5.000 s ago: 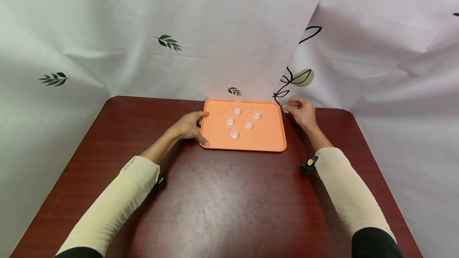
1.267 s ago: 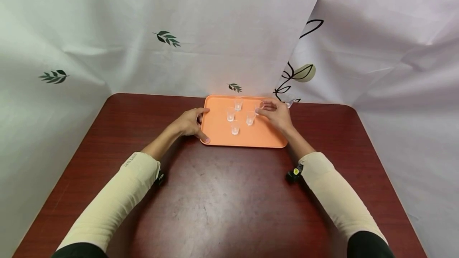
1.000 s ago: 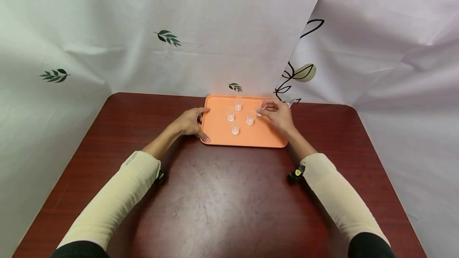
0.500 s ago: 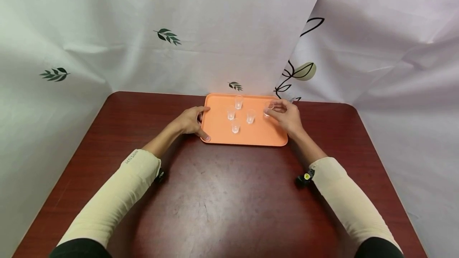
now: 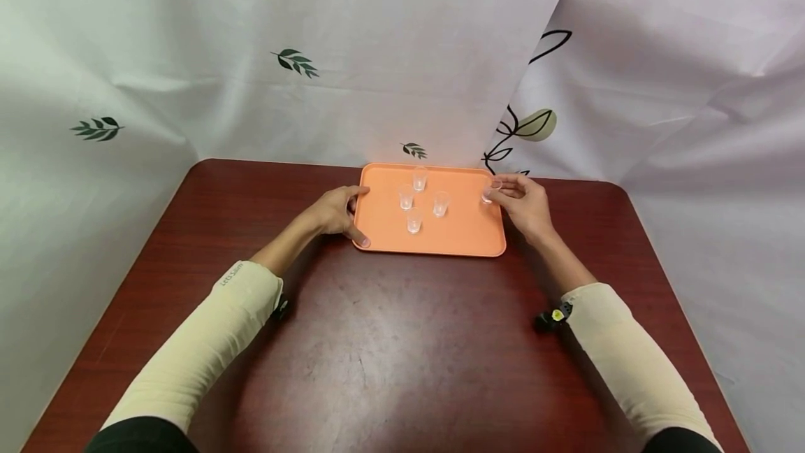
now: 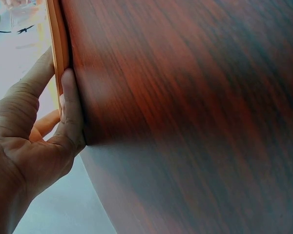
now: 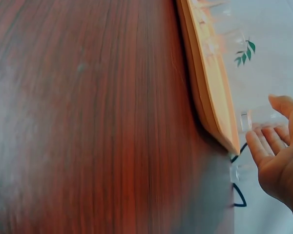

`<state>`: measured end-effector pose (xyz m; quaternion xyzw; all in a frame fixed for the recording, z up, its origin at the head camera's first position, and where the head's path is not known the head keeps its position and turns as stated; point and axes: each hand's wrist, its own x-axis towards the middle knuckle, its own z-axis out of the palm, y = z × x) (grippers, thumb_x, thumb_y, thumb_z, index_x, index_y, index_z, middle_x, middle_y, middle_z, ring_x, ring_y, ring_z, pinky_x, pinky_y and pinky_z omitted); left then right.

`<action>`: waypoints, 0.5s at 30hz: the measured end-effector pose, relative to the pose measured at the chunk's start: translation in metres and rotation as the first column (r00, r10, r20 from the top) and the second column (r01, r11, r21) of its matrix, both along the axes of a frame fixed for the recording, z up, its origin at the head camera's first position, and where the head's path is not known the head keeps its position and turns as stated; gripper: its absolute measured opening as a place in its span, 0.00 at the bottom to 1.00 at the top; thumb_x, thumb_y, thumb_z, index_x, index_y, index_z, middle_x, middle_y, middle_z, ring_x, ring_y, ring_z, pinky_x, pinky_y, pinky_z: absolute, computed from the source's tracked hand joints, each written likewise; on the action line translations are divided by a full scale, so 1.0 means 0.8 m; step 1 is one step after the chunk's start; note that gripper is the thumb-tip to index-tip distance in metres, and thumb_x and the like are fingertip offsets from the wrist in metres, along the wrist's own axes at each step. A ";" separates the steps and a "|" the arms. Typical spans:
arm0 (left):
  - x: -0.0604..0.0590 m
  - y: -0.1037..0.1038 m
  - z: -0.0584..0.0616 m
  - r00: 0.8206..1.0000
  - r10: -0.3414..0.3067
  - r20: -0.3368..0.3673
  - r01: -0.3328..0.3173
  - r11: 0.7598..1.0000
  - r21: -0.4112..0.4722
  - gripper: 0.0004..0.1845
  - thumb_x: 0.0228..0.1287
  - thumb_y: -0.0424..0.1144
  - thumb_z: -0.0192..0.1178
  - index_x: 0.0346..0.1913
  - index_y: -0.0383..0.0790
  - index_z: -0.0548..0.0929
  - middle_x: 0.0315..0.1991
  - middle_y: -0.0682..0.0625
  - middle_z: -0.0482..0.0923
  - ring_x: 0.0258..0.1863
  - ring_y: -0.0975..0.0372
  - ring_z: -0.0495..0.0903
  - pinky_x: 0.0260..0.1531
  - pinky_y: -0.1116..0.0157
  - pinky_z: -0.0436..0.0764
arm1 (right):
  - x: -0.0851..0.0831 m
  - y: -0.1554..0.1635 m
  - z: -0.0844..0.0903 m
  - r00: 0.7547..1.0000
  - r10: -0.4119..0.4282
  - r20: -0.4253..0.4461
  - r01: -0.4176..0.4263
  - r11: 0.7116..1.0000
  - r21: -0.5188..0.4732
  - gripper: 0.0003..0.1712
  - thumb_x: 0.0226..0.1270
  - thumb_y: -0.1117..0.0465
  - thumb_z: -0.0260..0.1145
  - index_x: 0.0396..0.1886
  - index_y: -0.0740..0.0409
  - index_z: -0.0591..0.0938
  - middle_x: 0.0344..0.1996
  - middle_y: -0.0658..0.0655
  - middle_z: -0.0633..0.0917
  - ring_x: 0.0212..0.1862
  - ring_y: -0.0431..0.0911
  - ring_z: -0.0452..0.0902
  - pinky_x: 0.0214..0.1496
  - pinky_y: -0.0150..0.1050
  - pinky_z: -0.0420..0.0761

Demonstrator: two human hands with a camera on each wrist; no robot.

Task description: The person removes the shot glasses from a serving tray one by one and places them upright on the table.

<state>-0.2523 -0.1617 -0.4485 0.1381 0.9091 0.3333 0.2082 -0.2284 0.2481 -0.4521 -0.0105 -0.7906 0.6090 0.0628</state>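
An orange tray [image 5: 468, 240] lies at the back of the table, with several small clear plastic cups standing on it, among them a front cup [image 5: 414, 221] and a right-hand cup [image 5: 441, 205]. My left hand [image 5: 333, 214] grips the tray's left edge, thumb at the near corner; in the left wrist view the fingers [image 6: 71, 97] lie along its rim. My right hand [image 5: 527, 207] pinches another clear cup [image 5: 488, 194] between thumb and fingers over the tray's right edge. In the right wrist view this held cup [image 7: 246, 120] lies sideways in the picture, beyond the tray's corner.
Another clear cup [image 7: 235, 173] shows past the tray in the right wrist view; my right hand hides it in the head view. The dark red wooden table [image 5: 377, 341] ends at a pale curtain [image 5: 377, 54] printed with leaves, directly behind the tray.
Five seconds ago my right hand held a cup right of the tray. It then took hold of another at the tray's back right and has moved it rightwards. My left hand stays on the tray.
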 end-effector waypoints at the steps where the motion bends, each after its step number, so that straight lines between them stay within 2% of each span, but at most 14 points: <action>1: 0.000 0.000 0.000 1.000 0.000 0.003 0.000 1.000 0.002 0.71 0.40 0.42 0.97 0.89 0.40 0.65 0.57 0.37 0.75 0.53 0.49 0.75 0.57 0.54 0.78 | 0.001 0.002 0.000 1.000 -0.002 -0.004 0.002 1.000 0.007 0.27 0.73 0.63 0.81 0.65 0.73 0.86 0.44 0.41 0.89 0.46 0.31 0.87 0.50 0.24 0.88; 5: -0.007 -0.003 -0.012 1.000 0.008 -0.013 -0.008 1.000 -0.018 0.73 0.37 0.45 0.98 0.89 0.41 0.67 0.56 0.40 0.76 0.51 0.52 0.75 0.53 0.57 0.78 | 0.003 0.011 0.001 1.000 -0.012 -0.015 0.012 1.000 -0.012 0.27 0.72 0.64 0.82 0.65 0.75 0.86 0.45 0.43 0.91 0.46 0.31 0.88 0.51 0.23 0.87; 10: -0.001 -0.002 -0.004 1.000 0.004 -0.001 -0.004 1.000 -0.019 0.71 0.40 0.44 0.97 0.89 0.41 0.65 0.57 0.38 0.75 0.53 0.49 0.75 0.57 0.54 0.78 | 0.004 0.023 0.003 0.999 -0.032 -0.029 0.031 0.999 -0.029 0.28 0.71 0.67 0.81 0.65 0.77 0.84 0.42 0.40 0.91 0.44 0.30 0.89 0.50 0.22 0.87; 13: -0.008 -0.005 -0.015 1.000 0.009 -0.003 -0.009 1.000 -0.004 0.72 0.37 0.46 0.98 0.89 0.44 0.67 0.57 0.40 0.76 0.53 0.50 0.75 0.56 0.55 0.79 | 0.003 0.030 0.007 0.998 -0.058 -0.031 0.057 0.998 -0.024 0.28 0.71 0.67 0.81 0.65 0.77 0.84 0.39 0.37 0.90 0.43 0.29 0.88 0.49 0.22 0.86; 15: -0.023 -0.010 -0.037 1.000 0.018 -0.006 -0.018 1.000 0.005 0.77 0.29 0.51 1.00 0.89 0.46 0.68 0.57 0.42 0.77 0.53 0.51 0.76 0.55 0.55 0.79 | 0.002 0.035 0.008 0.997 -0.076 -0.028 0.076 0.997 -0.027 0.28 0.71 0.68 0.81 0.65 0.77 0.84 0.38 0.36 0.90 0.43 0.29 0.88 0.49 0.21 0.86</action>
